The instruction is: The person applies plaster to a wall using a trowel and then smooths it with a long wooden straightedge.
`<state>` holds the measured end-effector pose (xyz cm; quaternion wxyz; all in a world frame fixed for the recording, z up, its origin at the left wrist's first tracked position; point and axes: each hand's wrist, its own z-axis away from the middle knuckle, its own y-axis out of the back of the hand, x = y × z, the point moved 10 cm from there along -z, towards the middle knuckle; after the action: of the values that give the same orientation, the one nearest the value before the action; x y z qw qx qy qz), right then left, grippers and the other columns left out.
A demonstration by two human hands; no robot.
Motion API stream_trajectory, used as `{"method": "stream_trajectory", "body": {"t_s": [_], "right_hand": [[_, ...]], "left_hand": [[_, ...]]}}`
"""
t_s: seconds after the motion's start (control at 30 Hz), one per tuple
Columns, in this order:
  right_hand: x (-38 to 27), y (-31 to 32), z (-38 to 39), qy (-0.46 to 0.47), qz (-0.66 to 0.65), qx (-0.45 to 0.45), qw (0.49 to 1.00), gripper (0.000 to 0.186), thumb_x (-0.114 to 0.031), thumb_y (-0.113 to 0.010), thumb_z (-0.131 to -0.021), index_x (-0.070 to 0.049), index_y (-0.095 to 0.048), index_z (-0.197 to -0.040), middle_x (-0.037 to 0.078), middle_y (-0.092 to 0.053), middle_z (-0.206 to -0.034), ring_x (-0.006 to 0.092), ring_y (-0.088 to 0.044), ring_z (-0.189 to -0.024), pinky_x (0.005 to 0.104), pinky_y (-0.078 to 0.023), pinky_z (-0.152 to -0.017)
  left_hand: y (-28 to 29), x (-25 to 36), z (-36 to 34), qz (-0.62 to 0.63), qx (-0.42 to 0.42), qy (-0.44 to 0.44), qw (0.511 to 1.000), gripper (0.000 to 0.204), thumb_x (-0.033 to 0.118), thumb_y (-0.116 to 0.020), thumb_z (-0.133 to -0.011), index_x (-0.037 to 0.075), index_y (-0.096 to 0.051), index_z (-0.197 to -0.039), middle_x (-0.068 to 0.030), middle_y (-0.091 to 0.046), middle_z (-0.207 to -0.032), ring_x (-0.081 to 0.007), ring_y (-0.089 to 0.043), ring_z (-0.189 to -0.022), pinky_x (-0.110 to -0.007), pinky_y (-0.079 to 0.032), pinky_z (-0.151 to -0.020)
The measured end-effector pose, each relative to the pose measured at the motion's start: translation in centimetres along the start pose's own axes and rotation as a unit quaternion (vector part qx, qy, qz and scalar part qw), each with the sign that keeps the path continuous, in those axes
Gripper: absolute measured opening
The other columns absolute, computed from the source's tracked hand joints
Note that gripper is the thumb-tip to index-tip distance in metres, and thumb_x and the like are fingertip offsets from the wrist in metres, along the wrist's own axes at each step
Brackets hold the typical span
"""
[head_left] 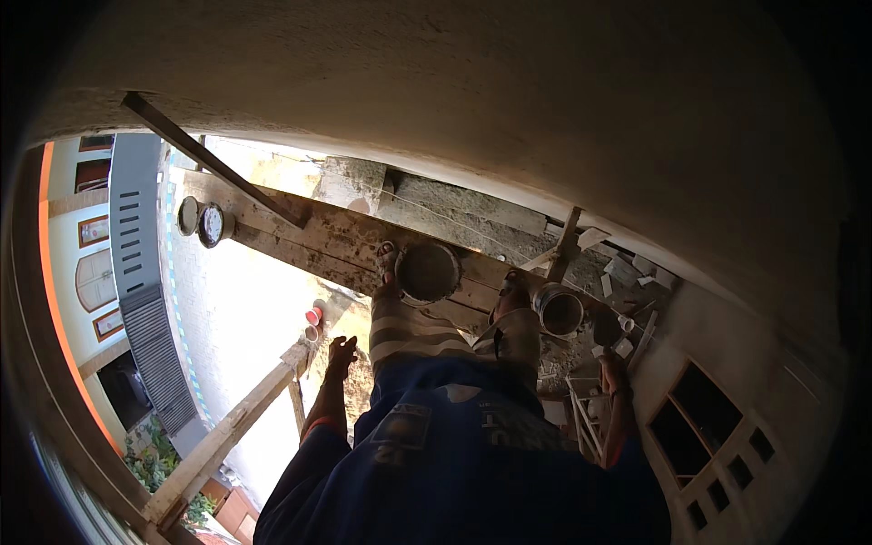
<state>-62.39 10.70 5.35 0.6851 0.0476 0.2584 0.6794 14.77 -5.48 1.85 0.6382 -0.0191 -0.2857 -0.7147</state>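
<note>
My left hand [341, 355] hangs beside my left leg with its fingers apart and holds nothing. Low on the other side, my right hand [615, 372] is closed on a trowel, whose dark blade [605, 325] points away from me; its handle is mostly hidden in the hand. A round basin [429, 272] with grey mortar-like stuff in it stands between my feet on the wooden planks [341, 238]. Just past my right foot is a bucket [559, 310], nearer the trowel than the basin is.
Two more buckets [212, 224] stand at the planks' far left end. A slanted wooden beam [213, 171] crosses over the planks, and an upright post [565, 243] rises at the right. A wooden rail [232, 427] runs at lower left. Rubble [627, 272] lies below; a plastered wall [509, 100] is ahead.
</note>
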Motion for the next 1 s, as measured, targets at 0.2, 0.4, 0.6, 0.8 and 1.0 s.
{"method": "stream_trajectory", "body": {"t_s": [0.2,0.4,0.6,0.8,1.0], "right_hand": [[-3.0,3.7,-6.7,0.147,0.053,0.016,0.988,0.023,-0.028,-0.056,-0.085,-0.006,-0.057,-0.089,0.001,-0.039,-0.049,0.0129,-0.044,-0.04,0.03,-0.034,-0.041],[-12.2,3.5,-6.5,0.156,0.169,-0.141,0.963,0.045,-0.033,-0.061,-0.082,-0.005,-0.05,-0.115,0.01,-0.054,-0.072,0.0253,-0.058,-0.068,0.0386,-0.045,-0.059],[-18.5,0.4,-2.4,0.501,0.461,-0.057,0.73,0.04,-0.021,-0.065,-0.073,-0.006,-0.05,-0.106,0.02,-0.058,-0.088,0.036,-0.06,-0.083,0.0444,-0.049,-0.063],[-19.1,-7.9,-2.1,0.377,0.393,-0.182,0.818,0.048,-0.022,-0.061,-0.076,0.0,-0.047,-0.116,0.026,-0.058,-0.104,0.0425,-0.055,-0.1,0.0481,-0.046,-0.081],[-21.5,-26.9,-2.0,0.434,0.541,-0.236,0.68,0.042,-0.023,-0.058,-0.077,0.001,-0.05,-0.111,0.025,-0.06,-0.097,0.0404,-0.059,-0.095,0.0483,-0.048,-0.078]], "left_hand": [[-1.3,4.6,1.0,0.083,0.041,-0.054,0.994,0.061,0.025,-0.072,-0.079,-0.005,-0.043,-0.122,-0.0096,-0.06,-0.083,-0.0146,-0.057,-0.067,-0.027,-0.047,-0.05],[-1.0,-1.1,8.3,0.087,0.103,0.006,0.991,0.063,0.025,-0.069,-0.082,-0.007,-0.039,-0.127,-0.0127,-0.059,-0.088,-0.0175,-0.057,-0.07,-0.029,-0.048,-0.051],[-2.8,-4.0,10.9,0.143,0.126,0.016,0.982,0.064,0.029,-0.069,-0.081,-0.005,-0.041,-0.127,-0.0129,-0.059,-0.088,-0.0184,-0.058,-0.073,-0.029,-0.051,-0.054],[-9.8,1.2,10.6,0.119,0.087,-0.034,0.988,0.061,0.03,-0.066,-0.082,-0.003,-0.044,-0.128,-0.0152,-0.062,-0.095,-0.0198,-0.062,-0.079,-0.03,-0.05,-0.063],[-20.9,-0.2,8.4,0.229,-0.007,-0.026,0.973,0.053,0.021,-0.064,-0.084,-0.002,-0.044,-0.128,-0.0144,-0.063,-0.098,-0.0195,-0.063,-0.081,-0.03,-0.051,-0.074]]}}
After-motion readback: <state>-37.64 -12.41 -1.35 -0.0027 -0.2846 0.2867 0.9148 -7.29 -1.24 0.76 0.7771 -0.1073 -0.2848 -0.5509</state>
